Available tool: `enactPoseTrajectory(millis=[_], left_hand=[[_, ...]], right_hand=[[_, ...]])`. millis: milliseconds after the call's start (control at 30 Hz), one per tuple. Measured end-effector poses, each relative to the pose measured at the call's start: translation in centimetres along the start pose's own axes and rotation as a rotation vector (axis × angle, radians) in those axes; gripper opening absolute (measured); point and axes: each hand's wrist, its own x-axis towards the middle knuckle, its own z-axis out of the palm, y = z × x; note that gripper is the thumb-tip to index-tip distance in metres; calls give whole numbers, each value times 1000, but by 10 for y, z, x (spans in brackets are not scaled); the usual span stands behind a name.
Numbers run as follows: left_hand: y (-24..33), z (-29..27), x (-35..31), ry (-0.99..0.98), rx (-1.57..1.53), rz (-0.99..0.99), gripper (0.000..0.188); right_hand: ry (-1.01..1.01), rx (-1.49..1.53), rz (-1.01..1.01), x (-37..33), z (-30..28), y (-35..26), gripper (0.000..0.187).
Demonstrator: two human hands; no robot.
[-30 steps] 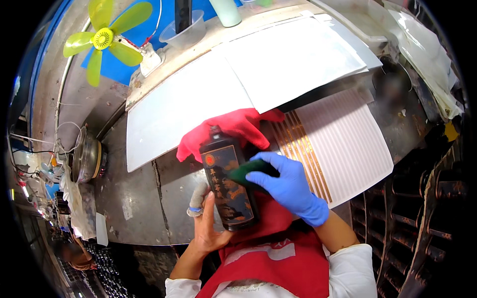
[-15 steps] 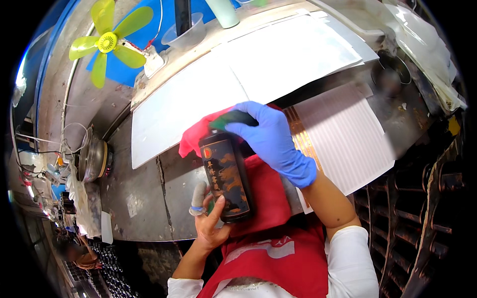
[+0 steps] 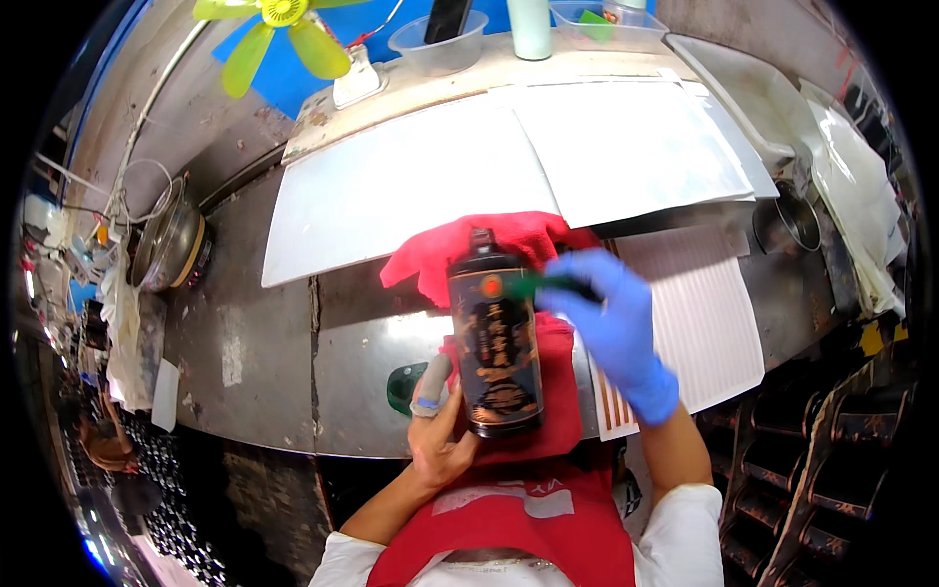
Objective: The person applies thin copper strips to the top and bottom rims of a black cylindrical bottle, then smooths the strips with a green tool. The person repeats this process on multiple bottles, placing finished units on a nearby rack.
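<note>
A black bottle (image 3: 499, 352) with a dark, gold-printed label lies tilted in front of me, its neck pointing away. My left hand (image 3: 438, 440) is closed around the lower left side of the bottle; a grey cover sits on one finger. My right hand (image 3: 616, 328), in a blue glove, pinches a flat green scraper (image 3: 533, 284) whose edge is at the upper right of the label; motion blurs it. Beneath and behind the bottle lie red cloths (image 3: 469, 233), (image 3: 558, 396). Another dark green flat piece (image 3: 401, 389) rests on the metal table left of my left hand.
White boards (image 3: 411, 176) cover the back of the table. To the right lies a striped sheet (image 3: 699, 313) with gold strips. A round metal pan (image 3: 168, 240) stands at the left, a yellow-green fan (image 3: 284, 12) at the back left. Dark racks (image 3: 812, 470) fill the lower right.
My right hand has moved from the bottle's neck to the right side of its label, taking the green scraper along. The bottle has turned more upright in view, and the head view has shifted.
</note>
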Motion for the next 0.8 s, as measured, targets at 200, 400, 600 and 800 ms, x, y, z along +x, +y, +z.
enactPoseTrajectory(millis=[200, 400, 600, 800], left_hand=[[-3, -6, -4, 56, -82, 62, 58], [-9, -6, -2, 129, -151, 141, 55], [-3, -4, 7, 197, -235, 126, 69], [-21, 3, -6, 174, -281, 73, 86]], right_hand=[[-17, -280, -520, -39, 31, 9, 39], [-217, -320, -342, -68, 27, -31, 31], [3, -641, -583, -28, 40, -12, 28], [-362, -561, -410, -80, 46, -42, 28]])
